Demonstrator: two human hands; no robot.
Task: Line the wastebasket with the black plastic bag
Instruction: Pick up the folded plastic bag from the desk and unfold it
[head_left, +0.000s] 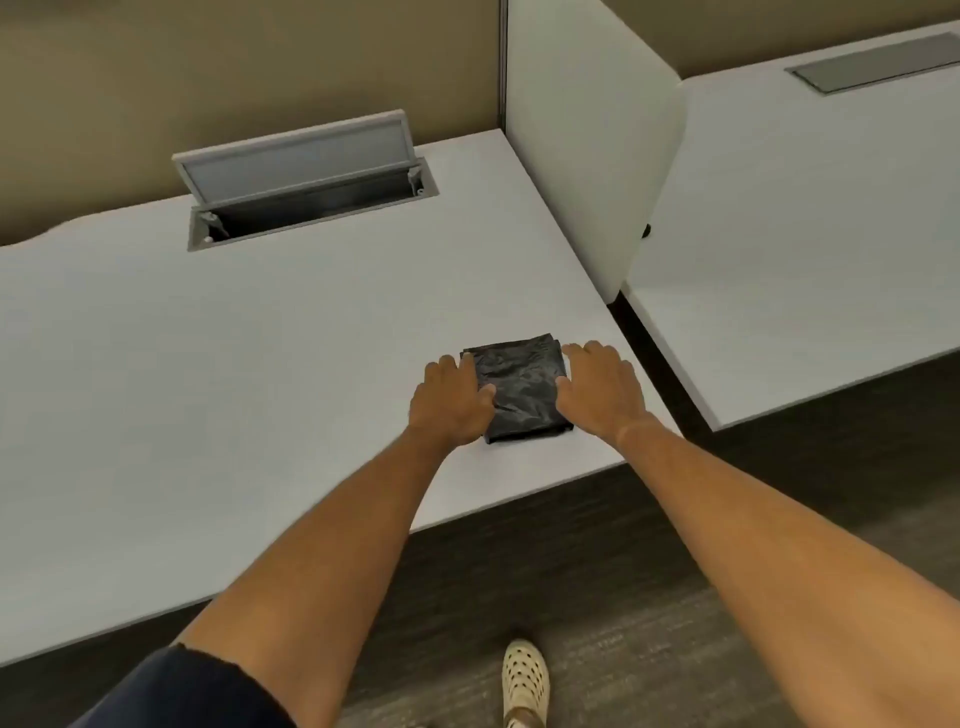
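A black plastic bag (522, 387), folded into a flat square, lies on the white desk (260, 364) near its front right corner. My left hand (452, 400) rests flat against the bag's left edge, fingers together, thumb touching the plastic. My right hand (602, 387) lies flat against the bag's right edge. Neither hand has lifted the bag; both touch its sides. No wastebasket is in view.
An open grey cable hatch (306, 182) sits at the back of the desk. A white divider panel (587, 145) stands on the right, with a second white desk (810, 249) beyond it. Dark carpet and my light perforated shoe (525, 680) are below.
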